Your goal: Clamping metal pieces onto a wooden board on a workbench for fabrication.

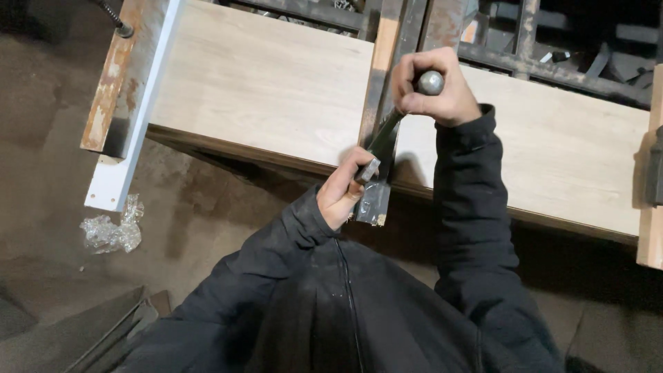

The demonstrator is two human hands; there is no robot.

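Clamp: dark rusty metal; right hand grasping handle, left hand gripping jaw.

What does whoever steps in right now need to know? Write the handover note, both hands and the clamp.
Right hand: fisted round the clamp's round metal handle, above the wooden panel.
Left hand: at the panel's near edge, fingers on the small metal block at the bar's lower end.
Clamp bar: rusty, lies across the panel from the far side to the near edge.
A second rusty bar sits on a white strip at the panel's left end.
Done: bar is laid across. Left: cannot tell whether it is tight.
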